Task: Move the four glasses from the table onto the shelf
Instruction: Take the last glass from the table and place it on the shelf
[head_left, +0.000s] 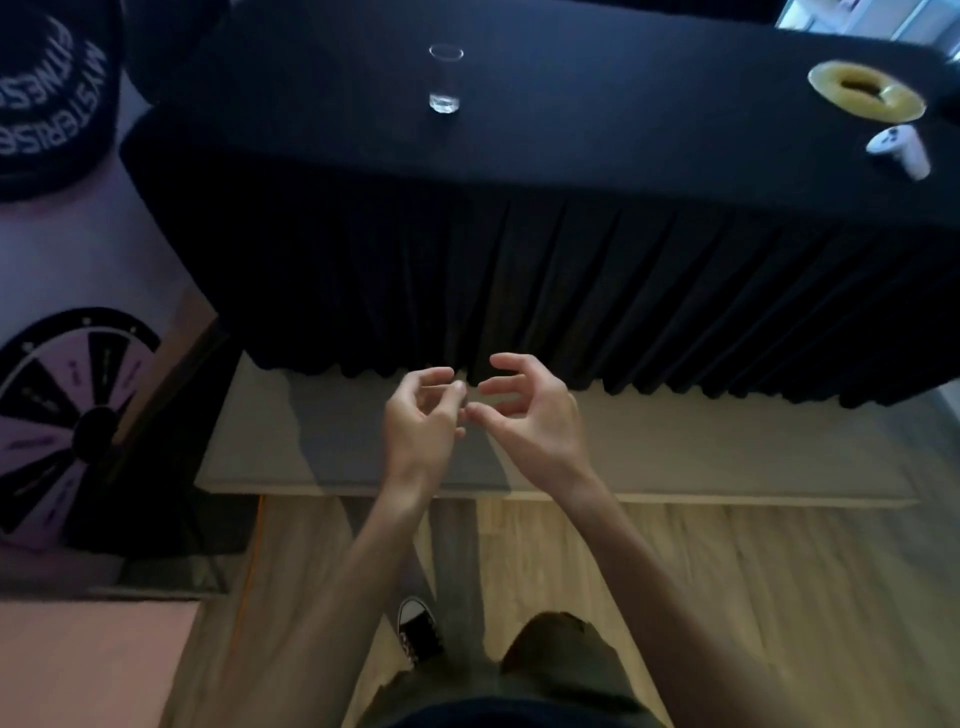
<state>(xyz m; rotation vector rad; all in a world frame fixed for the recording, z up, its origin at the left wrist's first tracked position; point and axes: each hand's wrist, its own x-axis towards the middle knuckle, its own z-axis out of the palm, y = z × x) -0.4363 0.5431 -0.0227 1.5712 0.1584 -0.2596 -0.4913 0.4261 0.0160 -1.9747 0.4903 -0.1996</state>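
One clear drinking glass (445, 78) stands upright on the black-draped table (571, 156), near its far left part. My left hand (423, 421) and my right hand (527, 410) hover side by side in front of the table's skirt, well below and short of the glass. Both hands are empty, fingers loosely curled and apart, fingertips almost touching each other. No shelf is in view.
A yellow dish (865, 91) and a white handheld controller (898, 148) lie at the table's right end. A grey mat (727, 457) lies under the table front. A black-and-pink prize wheel (62, 415) leans at the left. My shoe (418, 626) is on the wooden floor.
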